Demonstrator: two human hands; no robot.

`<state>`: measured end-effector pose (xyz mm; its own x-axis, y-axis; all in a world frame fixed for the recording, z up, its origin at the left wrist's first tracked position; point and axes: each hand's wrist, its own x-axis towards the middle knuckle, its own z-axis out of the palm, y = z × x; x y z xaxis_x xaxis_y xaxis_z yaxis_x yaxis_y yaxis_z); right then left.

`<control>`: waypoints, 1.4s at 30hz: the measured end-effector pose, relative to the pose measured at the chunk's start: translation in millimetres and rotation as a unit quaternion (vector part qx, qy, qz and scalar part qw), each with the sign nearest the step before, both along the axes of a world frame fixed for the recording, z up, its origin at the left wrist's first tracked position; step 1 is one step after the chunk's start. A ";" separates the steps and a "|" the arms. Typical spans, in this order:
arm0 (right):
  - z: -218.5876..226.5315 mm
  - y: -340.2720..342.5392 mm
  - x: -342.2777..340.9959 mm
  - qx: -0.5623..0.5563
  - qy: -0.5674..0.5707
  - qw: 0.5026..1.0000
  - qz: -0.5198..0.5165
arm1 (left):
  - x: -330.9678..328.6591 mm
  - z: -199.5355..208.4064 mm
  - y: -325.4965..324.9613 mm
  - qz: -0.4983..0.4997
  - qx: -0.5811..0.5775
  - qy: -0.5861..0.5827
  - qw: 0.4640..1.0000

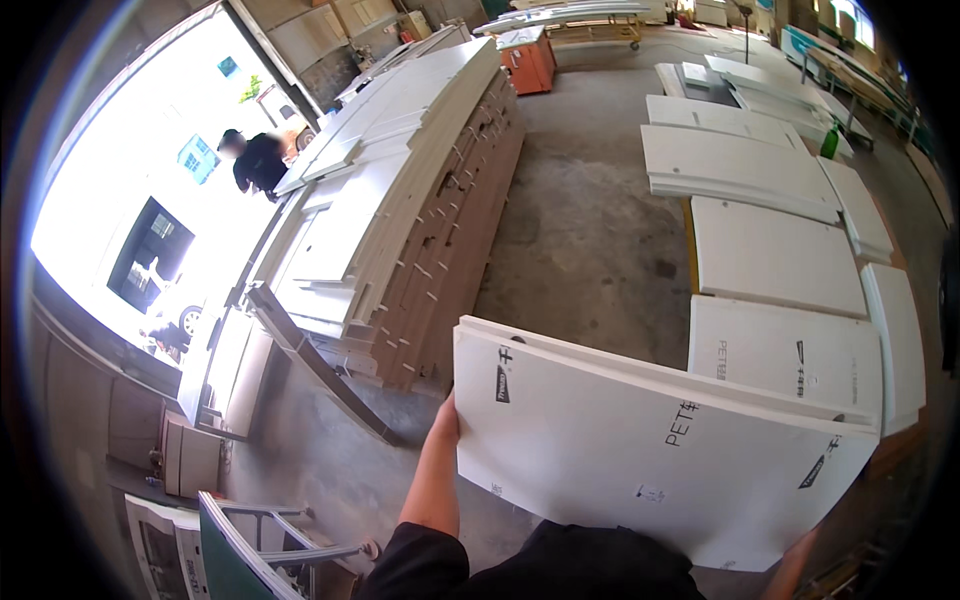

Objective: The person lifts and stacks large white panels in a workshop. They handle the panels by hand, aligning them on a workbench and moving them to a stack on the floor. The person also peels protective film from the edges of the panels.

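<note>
I carry a white board (600,450) with black printing in front of my body, its broad face tilted up toward me. Behind its top edge a second white layer shows, so it looks like a stack of at least two boards. My left hand (447,422) grips the left edge, with the fingers mostly hidden behind it. At the lower right edge my right hand (798,550) holds the other side; only part of it shows. Just past the boards, more white panels (780,258) lie flat in low piles on the right.
On the left stands a long, high stack of white panels (400,190). A metal beam (320,365) slants down to the floor before it. A green-topped metal frame (250,550) is at lower left. An orange cabinet (527,65), a green bottle (830,140) and a person (262,162) are farther off.
</note>
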<state>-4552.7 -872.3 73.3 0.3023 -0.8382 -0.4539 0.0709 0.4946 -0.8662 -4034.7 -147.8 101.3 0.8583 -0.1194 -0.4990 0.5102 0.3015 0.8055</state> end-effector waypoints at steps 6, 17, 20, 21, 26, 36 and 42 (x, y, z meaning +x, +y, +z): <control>51.5 20.3 120.1 -0.025 0.010 0.998 0.048 | 68.7 -15.9 -27.8 -0.028 -0.026 0.025 0.999; 127.9 24.9 298.4 -0.049 0.015 0.994 0.097 | 218.2 9.0 -23.0 0.015 -0.051 0.076 0.996; 132.5 19.0 343.5 -0.064 -0.014 0.991 0.119 | 271.3 -11.6 -7.6 0.003 -0.063 0.060 0.996; 134.8 16.1 363.9 -0.068 -0.020 0.989 0.130 | 284.5 4.8 -10.8 -0.002 -0.063 0.065 0.996; 167.2 35.8 488.7 -0.117 0.097 0.978 0.139 | 385.2 -3.3 -7.9 -0.015 -0.092 -0.010 0.996; 136.1 88.0 623.1 -0.113 0.041 0.992 -0.034 | 706.3 17.1 -68.2 -0.108 -0.059 0.004 0.992; 135.0 88.5 723.3 -0.115 0.067 0.985 -0.113 | 879.0 18.2 -146.7 -0.167 -0.042 0.011 0.985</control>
<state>-3829.5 -783.8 208.3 0.0467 -0.9627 -0.2666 0.0348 0.2683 -0.9627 -3155.7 -294.5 119.4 0.7533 -0.4356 -0.4928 0.6091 0.1795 0.7725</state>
